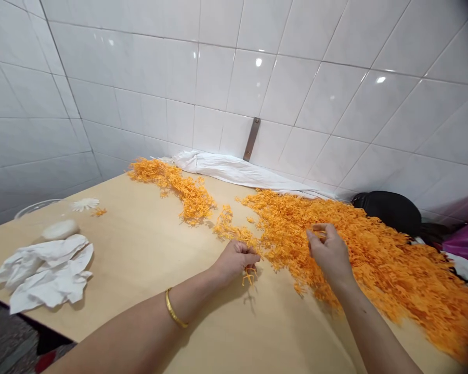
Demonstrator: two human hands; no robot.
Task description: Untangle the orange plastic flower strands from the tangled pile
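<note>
Nearest the camera, two bare forearms reach out over a pale wooden counter (148,249). The left wrist wears a gold bangle (174,310). The left hand (236,259) rests low on the counter with its fingers curled shut, pinching a small orange sprig (249,275) that hangs from the fingertips just above the wood. This is right at the near edge of the big orange heap (374,249).

The right hand (329,252) is lifted a little above that heap, palm turned inward. Its fingers are bent toward the thumb in a loose pinch; whether they have closed on a piece cannot be told against the orange behind them.

At the left edge of the counter, well apart from both hands, lies some crumpled white paper (47,275). Just beyond it is a white oval lump (60,229), then a white flower (85,204) beside the rim of a glass bowl (35,206).

Further back, a smaller orange heap (183,189) trails toward the corner. A white cloth (237,171) lies along the foot of the tiled wall (288,78), under a metal strip (251,138) fixed to the tiles. At the far right sit a black object (390,210) and a pink bag (466,241).
</note>
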